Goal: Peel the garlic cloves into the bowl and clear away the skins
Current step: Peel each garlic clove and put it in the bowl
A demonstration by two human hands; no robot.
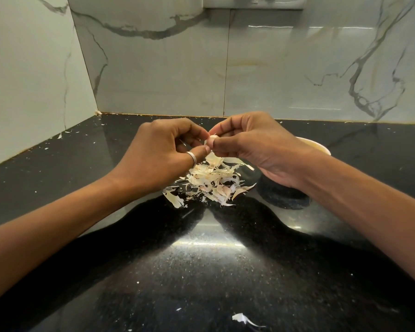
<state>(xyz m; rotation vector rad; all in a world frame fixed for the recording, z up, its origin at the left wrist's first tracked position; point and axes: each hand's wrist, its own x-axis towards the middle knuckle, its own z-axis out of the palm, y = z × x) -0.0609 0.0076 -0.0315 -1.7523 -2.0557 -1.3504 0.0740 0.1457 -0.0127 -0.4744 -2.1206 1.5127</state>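
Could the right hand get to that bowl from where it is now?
Probably yes. The bowl sits right beside the right hand, partly hidden behind its wrist, with nothing between them. That hand is pinching a garlic clove, though.

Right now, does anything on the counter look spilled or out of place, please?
Yes: garlic skins lie heaped on the counter, and stray flakes sit far from the pile, near the front edge.
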